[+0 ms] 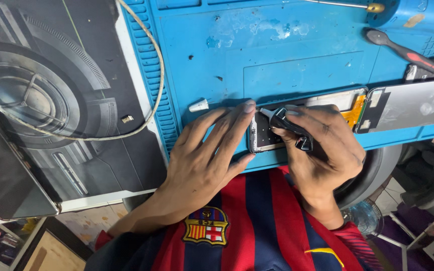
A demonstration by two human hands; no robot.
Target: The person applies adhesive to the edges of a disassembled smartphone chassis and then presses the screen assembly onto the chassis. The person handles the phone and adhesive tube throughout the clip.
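Observation:
An opened phone body lies on a blue work mat near the mat's front edge. My left hand rests flat on the mat, its fingertips pressing the phone's left end. My right hand grips a small black glue tube whose white nozzle points at the phone's upper left corner. The phone's detached screen lies to the right, joined by an orange flex cable. My right hand hides the middle of the phone.
A small white cap lies on the mat left of the phone. A red and black tool and a thin metal tool sit at the back right. A white cable loops over a dark desk pad; a tablet lies far left.

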